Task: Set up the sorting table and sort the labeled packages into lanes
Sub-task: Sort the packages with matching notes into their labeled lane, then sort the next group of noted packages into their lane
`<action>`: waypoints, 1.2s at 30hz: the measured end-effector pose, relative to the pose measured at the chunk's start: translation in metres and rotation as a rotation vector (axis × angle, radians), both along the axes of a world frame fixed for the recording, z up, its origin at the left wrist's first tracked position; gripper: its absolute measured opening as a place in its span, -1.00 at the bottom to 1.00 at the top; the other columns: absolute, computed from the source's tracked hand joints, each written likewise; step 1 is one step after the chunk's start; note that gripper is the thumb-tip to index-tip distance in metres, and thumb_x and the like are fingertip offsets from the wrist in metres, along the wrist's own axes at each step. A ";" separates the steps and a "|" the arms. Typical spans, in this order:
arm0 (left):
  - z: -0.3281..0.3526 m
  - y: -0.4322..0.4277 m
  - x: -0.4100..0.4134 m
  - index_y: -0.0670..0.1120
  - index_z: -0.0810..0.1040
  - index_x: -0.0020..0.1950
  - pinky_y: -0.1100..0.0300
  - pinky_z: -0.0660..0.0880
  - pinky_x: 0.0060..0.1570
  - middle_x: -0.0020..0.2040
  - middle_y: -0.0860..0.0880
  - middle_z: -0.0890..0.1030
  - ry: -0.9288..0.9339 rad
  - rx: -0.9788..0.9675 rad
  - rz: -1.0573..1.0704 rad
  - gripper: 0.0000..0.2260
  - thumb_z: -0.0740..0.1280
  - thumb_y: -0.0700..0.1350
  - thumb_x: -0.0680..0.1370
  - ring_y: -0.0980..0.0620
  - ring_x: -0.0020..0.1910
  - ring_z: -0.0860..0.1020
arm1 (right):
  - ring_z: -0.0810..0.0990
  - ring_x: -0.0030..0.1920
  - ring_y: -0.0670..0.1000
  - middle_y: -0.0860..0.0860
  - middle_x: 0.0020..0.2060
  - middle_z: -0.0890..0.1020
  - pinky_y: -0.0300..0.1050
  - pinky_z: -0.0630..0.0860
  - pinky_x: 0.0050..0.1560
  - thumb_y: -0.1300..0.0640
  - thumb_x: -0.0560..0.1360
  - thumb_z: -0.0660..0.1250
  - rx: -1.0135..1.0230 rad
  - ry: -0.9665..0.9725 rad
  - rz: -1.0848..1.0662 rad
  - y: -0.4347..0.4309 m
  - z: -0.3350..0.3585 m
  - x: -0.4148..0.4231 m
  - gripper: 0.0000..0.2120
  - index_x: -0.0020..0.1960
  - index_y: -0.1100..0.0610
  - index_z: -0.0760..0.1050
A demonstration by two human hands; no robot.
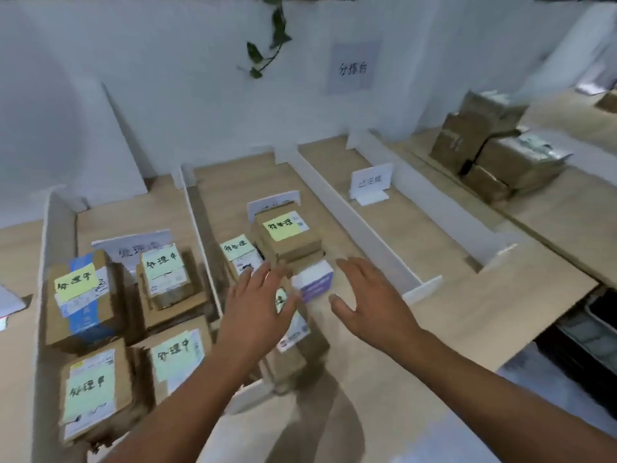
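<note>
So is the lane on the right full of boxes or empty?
Empty of boxes. The right lane shows bare wood between its white walls, with only a small white sign standing in it.

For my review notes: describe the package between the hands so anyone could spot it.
On the wooden table, take the middle lane of three. Near its front, between the left hand and right hand, lies a small box. Neighbours are brown cardboard with yellow notes; it alone is white and purple.
</note>
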State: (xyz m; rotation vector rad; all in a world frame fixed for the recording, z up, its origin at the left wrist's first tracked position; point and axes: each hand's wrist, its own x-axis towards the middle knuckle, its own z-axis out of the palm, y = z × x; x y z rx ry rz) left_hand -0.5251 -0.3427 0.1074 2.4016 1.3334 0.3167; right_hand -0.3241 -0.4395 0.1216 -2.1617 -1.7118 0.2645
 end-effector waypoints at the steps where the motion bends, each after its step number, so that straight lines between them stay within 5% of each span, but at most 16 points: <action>1: 0.012 -0.006 0.036 0.14 0.20 0.62 -0.10 0.14 0.55 0.64 0.03 0.19 0.007 0.036 -0.056 -0.40 0.10 0.32 0.62 -0.10 0.61 0.13 | 0.14 0.58 0.04 0.02 0.58 0.25 -0.07 0.18 0.50 -0.18 0.59 0.26 0.028 -0.041 -0.046 -0.021 0.011 0.040 -0.35 0.60 0.00 0.18; 6: 0.060 -0.070 0.239 0.23 0.06 0.63 -0.17 0.05 0.55 0.66 0.07 0.07 -0.022 0.102 -0.235 -0.22 -0.07 0.52 0.46 -0.11 0.63 0.00 | 0.00 0.62 0.08 0.03 0.62 0.11 0.08 0.09 0.57 -0.37 0.57 0.09 0.015 -0.212 -0.274 -0.153 0.052 0.232 -0.28 0.63 -0.10 0.06; 15: 0.109 -0.173 0.516 0.19 0.10 0.63 -0.19 0.09 0.54 0.64 0.06 0.13 -0.084 0.163 -0.413 -0.26 0.02 0.48 0.51 -0.07 0.62 0.03 | -0.02 0.63 0.09 0.03 0.64 0.09 0.13 0.05 0.58 -0.44 0.53 0.07 -0.025 -0.231 -0.539 -0.315 0.102 0.478 -0.25 0.63 -0.17 0.04; 28: 0.058 -0.077 0.787 0.17 0.08 0.63 -0.25 0.24 0.47 0.64 -0.01 0.15 -0.085 0.115 -0.287 -0.22 0.00 0.51 0.50 -0.17 0.59 0.11 | -0.03 0.63 0.04 -0.01 0.64 0.04 0.03 0.03 0.60 -0.46 0.53 0.02 -0.060 -0.189 -0.448 -0.205 0.068 0.748 -0.25 0.63 -0.21 -0.02; 36: 0.041 -0.014 0.901 0.05 0.14 0.64 -0.15 0.25 0.50 0.62 -0.04 0.22 -0.140 0.040 -0.173 -0.20 0.11 0.46 0.52 -0.14 0.57 0.17 | 0.12 0.58 -0.01 -0.06 0.60 0.15 0.04 0.30 0.47 -0.44 0.51 0.12 -0.016 -0.056 -0.338 -0.102 0.055 0.886 -0.27 0.60 -0.22 0.07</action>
